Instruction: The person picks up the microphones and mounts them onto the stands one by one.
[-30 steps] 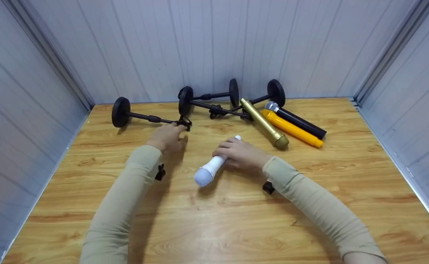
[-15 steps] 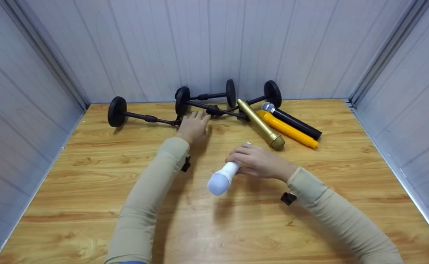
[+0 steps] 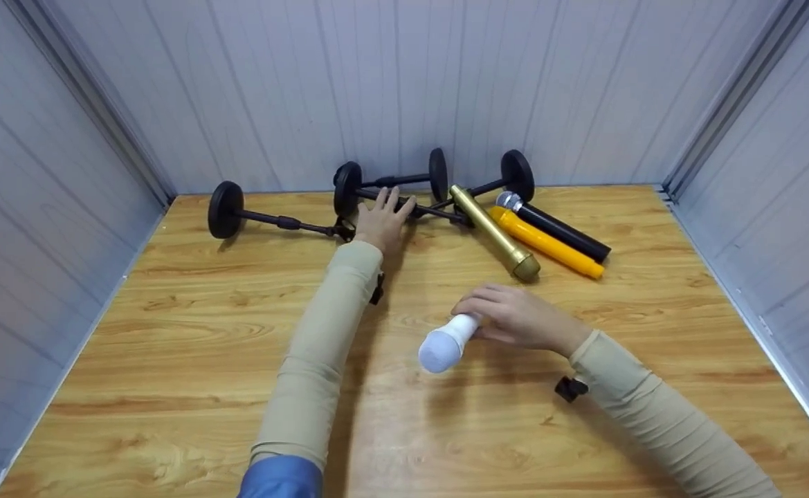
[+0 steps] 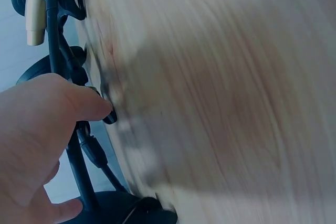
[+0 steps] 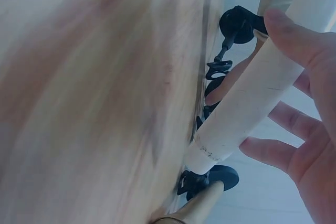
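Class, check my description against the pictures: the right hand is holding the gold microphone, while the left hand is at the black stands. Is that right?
Not quite: the right hand holds the white microphone; the gold microphone lies out of its grip, as the head view shows. The left hand is indeed at the black stands.

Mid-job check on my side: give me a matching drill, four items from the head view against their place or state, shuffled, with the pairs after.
Column one:
1. White microphone
2. Yellow microphone
3. Black microphone
4. Left hand

Column two:
A. Fingers spread, at a black stand
B. Between the gold microphone and another microphone
C. Topped by a silver head
D. Held in the right hand

Pairs: 1-D, 2-B, 3-C, 4-A.
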Motion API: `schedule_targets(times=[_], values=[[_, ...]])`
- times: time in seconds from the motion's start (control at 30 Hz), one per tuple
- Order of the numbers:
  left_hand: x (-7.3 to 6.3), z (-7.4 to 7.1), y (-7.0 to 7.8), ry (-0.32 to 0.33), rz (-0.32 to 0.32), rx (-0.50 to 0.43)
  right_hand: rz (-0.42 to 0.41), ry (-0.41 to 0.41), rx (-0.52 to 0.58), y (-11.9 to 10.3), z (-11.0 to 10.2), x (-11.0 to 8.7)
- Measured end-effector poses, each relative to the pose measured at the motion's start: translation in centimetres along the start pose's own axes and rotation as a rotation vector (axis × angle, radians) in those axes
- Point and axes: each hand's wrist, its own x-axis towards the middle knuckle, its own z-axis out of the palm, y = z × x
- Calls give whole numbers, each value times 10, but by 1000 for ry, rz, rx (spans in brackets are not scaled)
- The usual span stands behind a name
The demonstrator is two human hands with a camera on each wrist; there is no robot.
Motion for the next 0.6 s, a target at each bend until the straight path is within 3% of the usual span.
schedule_targets(times=[0.13, 0.37, 0.6], values=[[7, 5, 7, 10, -11, -12, 7, 5, 4, 2, 0, -6], [8, 13, 17, 113, -23, 5, 0, 19, 16, 7, 3, -15], [6, 4, 9, 100, 28, -37, 51, 33, 6, 31, -1, -21]])
